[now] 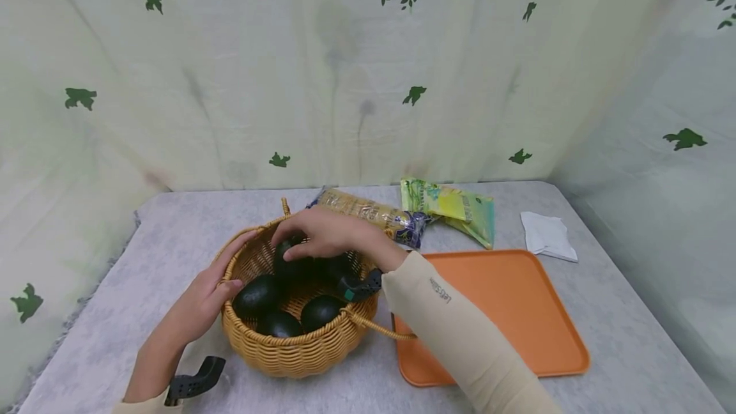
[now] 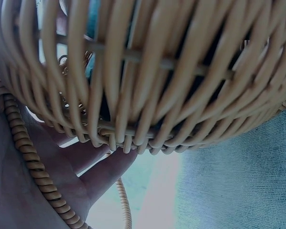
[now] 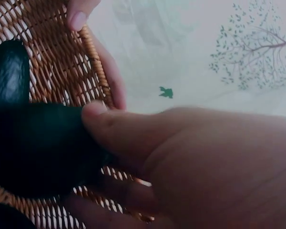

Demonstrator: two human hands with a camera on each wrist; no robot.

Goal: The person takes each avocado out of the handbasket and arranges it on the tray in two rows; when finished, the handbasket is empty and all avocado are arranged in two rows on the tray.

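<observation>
A woven wicker basket [image 1: 299, 356] stands on the table with several dark green avocados [image 1: 259, 297] inside. My left hand [image 1: 198, 302] grips the basket's left rim, thumb on the inner side and fingers along the outside. In the left wrist view those fingers [image 2: 107, 176] lie against the woven wall, beside a twisted handle [image 2: 33, 162]. Reaching in from the right, my right hand [image 1: 324, 233] holds an avocado [image 3: 38, 148] between thumb and fingers, in the back part of the basket. Another avocado [image 3: 9, 71] shows close by it.
An orange tray [image 1: 506, 299] lies right of the basket, under my right forearm. Behind are a clear-and-blue package of pasta-like food [image 1: 368, 209] and green-yellow packets [image 1: 448, 203]. A white tissue packet [image 1: 548, 235] lies far right. Printed curtains border the table.
</observation>
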